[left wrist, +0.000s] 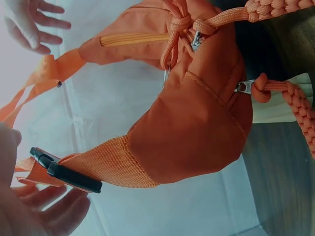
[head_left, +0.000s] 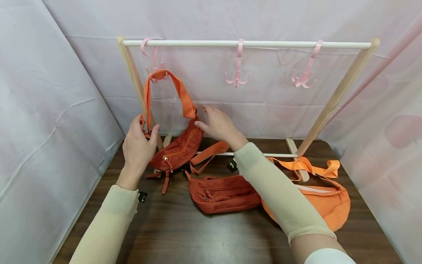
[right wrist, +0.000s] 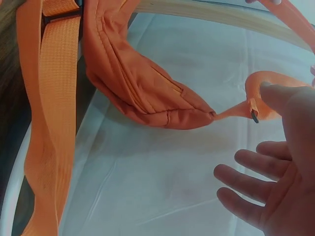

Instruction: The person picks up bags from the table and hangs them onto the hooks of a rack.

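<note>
A rust-red waist bag (head_left: pixel 182 145) hangs by its orange strap (head_left: pixel 184 95) from the left pink hook (head_left: pixel 155 66). My left hand (head_left: pixel 140 145) is at the strap's left end, thumb apart from the fingers. In the left wrist view, those fingers lie loosely behind the strap beside a black buckle (left wrist: pixel 74 178). My right hand (head_left: pixel 219 124) is spread at the strap's right end. Its thumb overlaps the strap in the right wrist view, while the other fingers are extended with nothing between them. Braided zipper pulls (head_left: pixel 166 183) dangle from the bag's front.
A white rail (head_left: pixel 204 43) on wooden posts also carries a middle pink hook (head_left: pixel 237 69) and a right pink hook (head_left: pixel 304 73). On the brown table (head_left: pixel 184 234) lie another rust-red bag (head_left: pixel 224 196) and a bright orange bag (head_left: pixel 336 205), partly under my right forearm.
</note>
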`<state>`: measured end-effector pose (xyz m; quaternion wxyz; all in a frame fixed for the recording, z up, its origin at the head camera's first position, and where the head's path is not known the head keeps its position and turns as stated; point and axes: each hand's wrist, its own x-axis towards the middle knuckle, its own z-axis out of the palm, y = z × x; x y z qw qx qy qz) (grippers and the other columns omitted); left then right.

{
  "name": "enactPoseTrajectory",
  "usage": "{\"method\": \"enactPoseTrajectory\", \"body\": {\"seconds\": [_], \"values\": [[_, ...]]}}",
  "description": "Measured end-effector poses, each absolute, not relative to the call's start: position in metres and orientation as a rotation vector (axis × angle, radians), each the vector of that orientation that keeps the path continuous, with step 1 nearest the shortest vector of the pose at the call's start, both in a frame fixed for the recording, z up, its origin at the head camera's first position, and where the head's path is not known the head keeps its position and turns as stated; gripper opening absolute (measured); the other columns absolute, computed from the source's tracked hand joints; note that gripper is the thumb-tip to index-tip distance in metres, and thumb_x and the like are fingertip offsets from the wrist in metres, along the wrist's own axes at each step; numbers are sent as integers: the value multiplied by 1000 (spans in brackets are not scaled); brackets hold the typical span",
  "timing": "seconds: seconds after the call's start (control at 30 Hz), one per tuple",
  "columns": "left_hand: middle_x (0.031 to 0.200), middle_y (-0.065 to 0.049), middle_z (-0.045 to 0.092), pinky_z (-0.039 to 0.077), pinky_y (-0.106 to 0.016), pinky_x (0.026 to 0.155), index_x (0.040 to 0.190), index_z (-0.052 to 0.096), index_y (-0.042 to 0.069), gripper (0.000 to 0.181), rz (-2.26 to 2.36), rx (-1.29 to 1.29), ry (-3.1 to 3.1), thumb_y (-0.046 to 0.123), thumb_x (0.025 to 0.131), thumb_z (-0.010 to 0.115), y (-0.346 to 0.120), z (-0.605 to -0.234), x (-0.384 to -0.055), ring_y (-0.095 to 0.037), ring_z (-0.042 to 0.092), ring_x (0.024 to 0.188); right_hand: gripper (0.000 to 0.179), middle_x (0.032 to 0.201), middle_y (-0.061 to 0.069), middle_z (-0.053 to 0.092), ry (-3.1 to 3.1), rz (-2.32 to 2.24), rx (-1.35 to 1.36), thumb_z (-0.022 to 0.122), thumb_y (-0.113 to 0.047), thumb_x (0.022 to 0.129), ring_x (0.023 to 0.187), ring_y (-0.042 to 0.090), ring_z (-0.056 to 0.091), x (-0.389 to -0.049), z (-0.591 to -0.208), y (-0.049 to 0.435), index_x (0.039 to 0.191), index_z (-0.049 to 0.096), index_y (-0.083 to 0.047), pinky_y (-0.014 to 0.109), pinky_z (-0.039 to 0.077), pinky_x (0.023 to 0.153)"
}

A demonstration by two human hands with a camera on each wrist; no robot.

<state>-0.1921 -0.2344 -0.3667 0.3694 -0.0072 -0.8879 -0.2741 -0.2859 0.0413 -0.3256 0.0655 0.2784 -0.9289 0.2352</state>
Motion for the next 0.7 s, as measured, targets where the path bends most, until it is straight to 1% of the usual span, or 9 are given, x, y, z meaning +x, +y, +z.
{"method": "enactPoseTrajectory", "body": {"seconds": [0.07,0.17,0.27,0.33,0.4,0.47,0.7], "values": [[130,-25,61,50,-57,73,153,47,1,68,-698,-40,-2217,43,104,67,-234,-368,-191,-41,61,94,77,162,11,46,-2803,722,829,66,-47,104,144,28,48,-282,-327,46,165,37,-10,47,43,115],[139,-27,56,47,-58,88,153,45,-2,67,-674,-90,-2124,36,103,71,-233,-367,-189,-46,56,109,76,162,11,46,-2826,741,787,66,-47,104,142,29,51,-277,-328,55,163,39,-8,48,44,113],[140,-27,54,41,-58,101,150,47,-4,66,-637,-136,-2045,36,103,70,-231,-365,-188,-48,51,119,75,161,11,47,-2851,754,743,66,-47,104,140,29,52,-271,-329,63,162,40,-7,48,45,113],[139,-27,55,38,-58,106,149,49,-5,65,-620,-160,-2004,38,103,69,-229,-363,-188,-47,49,122,74,160,11,48,-2857,766,727,67,-46,104,139,29,54,-268,-329,68,162,40,-7,48,45,112],[138,-26,56,36,-57,106,147,50,-4,65,-618,-177,-1969,41,104,66,-227,-361,-187,-46,49,122,74,159,11,49,-2863,773,719,67,-44,104,138,29,54,-266,-329,72,162,40,-6,48,44,113],[136,-26,57,36,-57,106,146,52,-3,63,-624,-198,-1938,42,104,67,-225,-360,-186,-46,49,120,74,159,11,49,-2862,784,714,68,-43,104,139,29,53,-263,-330,77,162,40,-6,48,44,113],[133,-25,59,38,-58,105,141,56,-2,58,-617,-249,-1887,38,101,70,-215,-356,-182,-46,52,119,73,156,14,52,-2836,804,714,68,-43,104,138,32,54,-257,-332,92,161,42,-5,50,45,112]]}}
